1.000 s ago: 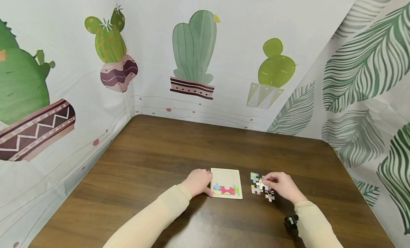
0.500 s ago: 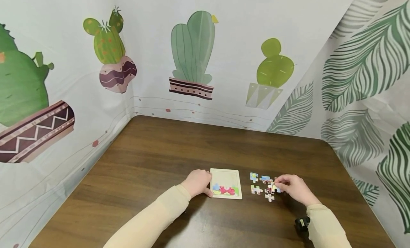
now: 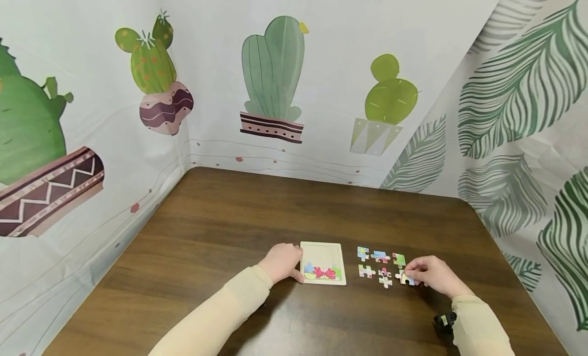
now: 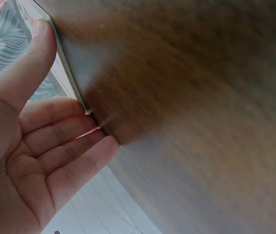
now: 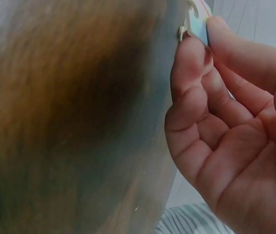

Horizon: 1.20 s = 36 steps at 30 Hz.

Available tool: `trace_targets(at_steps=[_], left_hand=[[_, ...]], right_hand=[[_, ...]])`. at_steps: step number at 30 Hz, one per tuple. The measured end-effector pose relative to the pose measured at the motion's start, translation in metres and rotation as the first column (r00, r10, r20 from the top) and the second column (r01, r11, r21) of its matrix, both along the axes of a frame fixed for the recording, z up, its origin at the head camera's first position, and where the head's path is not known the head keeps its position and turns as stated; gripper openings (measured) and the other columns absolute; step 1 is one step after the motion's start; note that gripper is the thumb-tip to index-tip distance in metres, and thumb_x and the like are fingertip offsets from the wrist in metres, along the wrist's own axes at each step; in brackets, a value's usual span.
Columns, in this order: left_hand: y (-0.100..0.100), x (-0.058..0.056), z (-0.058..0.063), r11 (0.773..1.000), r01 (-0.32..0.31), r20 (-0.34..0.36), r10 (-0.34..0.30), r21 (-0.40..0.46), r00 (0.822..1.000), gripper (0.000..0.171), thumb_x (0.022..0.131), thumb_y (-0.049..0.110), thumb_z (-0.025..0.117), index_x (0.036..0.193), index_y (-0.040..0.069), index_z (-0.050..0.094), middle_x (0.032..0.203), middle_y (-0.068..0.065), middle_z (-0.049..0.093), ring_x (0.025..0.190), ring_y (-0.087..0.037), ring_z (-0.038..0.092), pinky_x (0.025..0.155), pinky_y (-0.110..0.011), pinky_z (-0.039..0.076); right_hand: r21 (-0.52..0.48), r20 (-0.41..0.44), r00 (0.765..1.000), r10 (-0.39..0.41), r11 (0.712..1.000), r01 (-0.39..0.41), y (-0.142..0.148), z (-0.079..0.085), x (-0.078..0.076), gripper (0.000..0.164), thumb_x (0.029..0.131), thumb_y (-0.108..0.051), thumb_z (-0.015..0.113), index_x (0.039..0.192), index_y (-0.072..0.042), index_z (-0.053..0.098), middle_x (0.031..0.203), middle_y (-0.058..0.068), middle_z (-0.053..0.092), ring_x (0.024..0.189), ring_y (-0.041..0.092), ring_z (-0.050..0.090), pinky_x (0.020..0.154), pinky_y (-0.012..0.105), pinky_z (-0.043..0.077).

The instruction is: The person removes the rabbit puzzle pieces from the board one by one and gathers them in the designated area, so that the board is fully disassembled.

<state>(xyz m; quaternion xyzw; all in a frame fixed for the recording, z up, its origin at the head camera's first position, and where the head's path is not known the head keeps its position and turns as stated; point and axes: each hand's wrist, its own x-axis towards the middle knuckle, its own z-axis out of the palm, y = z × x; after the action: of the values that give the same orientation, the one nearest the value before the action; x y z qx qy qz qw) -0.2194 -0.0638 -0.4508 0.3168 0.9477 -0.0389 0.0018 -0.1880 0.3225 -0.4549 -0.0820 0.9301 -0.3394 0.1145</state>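
My left hand [image 3: 281,263] holds the left edge of a shallow pale wooden puzzle tray [image 3: 343,264], thumb at the near corner. Pink, blue and green pieces line the tray's near side; bare pale board shows above them. In the left wrist view the thumb lies against the tray's edge [image 4: 69,78], and the other fingertips touch the table. My right hand [image 3: 434,275] pinches a white and blue puzzle piece [image 3: 406,278] between thumb and fingers, low over the table at the right end of the loose pieces. The right wrist view shows that piece [image 5: 200,28] tilted in the fingertips.
Several loose puzzle pieces lie right of the tray, among them a blue one [image 3: 363,253], a blue and pink one [image 3: 380,256], a green one [image 3: 398,259] and a pinkish one [image 3: 366,270]. A patterned cloth wall [image 3: 331,162] borders the brown table [image 3: 257,203].
My right hand has carried the pinched piece rightward and nearer, away from the other pieces, uncovering the green one. The left hand has stayed on the tray.
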Motion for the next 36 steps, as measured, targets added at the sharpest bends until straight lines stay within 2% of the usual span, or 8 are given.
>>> trace_targets(at_steps=[8,15,22,28,36], left_hand=[[0.000,0.001,0.001,1.000,-0.002,-0.001,0.002,0.007,1.000,0.054,0.062,0.056,0.078,0.088,0.010,0.066,0.084,-0.001,0.068,0.072,-0.016,0.065,0.066,-0.028,0.051],[0.000,0.000,0.001,1.000,-0.002,-0.006,0.002,0.002,1.000,0.055,0.062,0.056,0.078,0.090,0.010,0.066,0.084,-0.001,0.068,0.074,-0.017,0.066,0.067,-0.028,0.051],[0.001,0.001,0.003,1.000,0.000,0.002,0.000,0.001,1.000,0.055,0.063,0.057,0.077,0.090,0.010,0.067,0.084,-0.001,0.067,0.073,-0.016,0.065,0.066,-0.028,0.051],[0.000,0.001,0.003,1.000,-0.001,0.013,0.001,0.002,1.000,0.054,0.063,0.056,0.077,0.090,0.010,0.067,0.085,-0.001,0.068,0.075,-0.017,0.065,0.068,-0.028,0.051],[0.000,0.003,0.002,1.000,-0.003,0.013,0.003,0.007,1.000,0.054,0.063,0.055,0.078,0.090,0.010,0.066,0.085,-0.001,0.068,0.075,-0.017,0.066,0.068,-0.028,0.051]], right_hand=[[0.049,-0.046,0.999,0.000,0.999,0.002,-0.001,-0.001,0.002,0.007,0.081,-0.012,0.072,0.081,-0.007,0.067,0.067,-0.001,0.059,0.058,0.011,0.054,0.052,0.024,0.043],[0.079,-0.080,0.997,-0.003,0.997,0.010,-0.005,-0.002,-0.001,0.012,0.077,-0.014,0.076,0.080,-0.009,0.064,0.069,-0.001,0.059,0.062,0.011,0.055,0.059,0.027,0.043],[0.109,-0.110,0.994,-0.009,0.994,0.022,-0.006,-0.005,-0.002,0.014,0.075,-0.014,0.078,0.079,-0.011,0.064,0.072,-0.002,0.058,0.067,0.010,0.051,0.060,0.025,0.042],[0.106,-0.132,0.991,0.005,0.994,0.010,-0.008,-0.006,-0.002,0.012,0.077,-0.013,0.076,0.081,-0.011,0.065,0.074,-0.002,0.059,0.068,0.009,0.051,0.060,0.026,0.043],[0.060,-0.148,0.988,-0.037,0.997,0.046,-0.028,-0.004,-0.006,0.010,0.082,-0.019,0.073,0.085,-0.011,0.068,0.077,-0.002,0.063,0.068,0.012,0.056,0.060,0.027,0.047]])
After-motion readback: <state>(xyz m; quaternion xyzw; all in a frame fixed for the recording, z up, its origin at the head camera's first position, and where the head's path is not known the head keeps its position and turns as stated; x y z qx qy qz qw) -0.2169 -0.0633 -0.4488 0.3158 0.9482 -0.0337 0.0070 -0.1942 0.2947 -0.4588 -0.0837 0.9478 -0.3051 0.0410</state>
